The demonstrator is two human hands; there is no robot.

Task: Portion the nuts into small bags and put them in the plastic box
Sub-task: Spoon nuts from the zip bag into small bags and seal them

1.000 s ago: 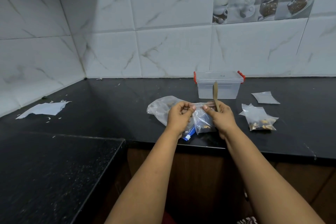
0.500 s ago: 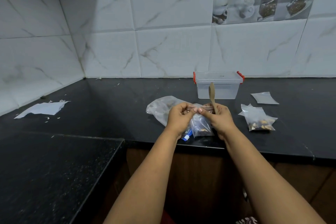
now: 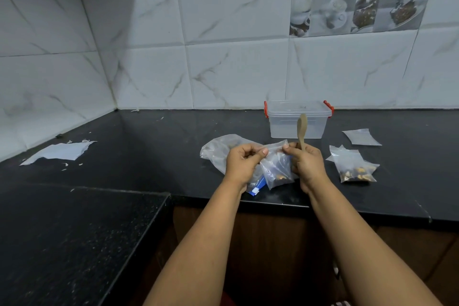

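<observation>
Head view shows your left hand (image 3: pixel 244 165) and right hand (image 3: pixel 306 165) each pinching a top corner of the small bag (image 3: pixel 277 169), which hangs between your fingers just above the counter (image 3: pixel 149 156) with a few nuts (image 3: pixel 280 177) at its bottom. Your right hand also grips a spoon (image 3: pixel 302 133) upright. Behind it the box (image 3: pixel 296 119) stands closed, with a filled bag (image 3: pixel 354 167) to its right.

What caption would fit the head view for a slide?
Both hands, left hand and right hand, pinch a small bag of nuts; the right also holds a wooden spoon.
</observation>
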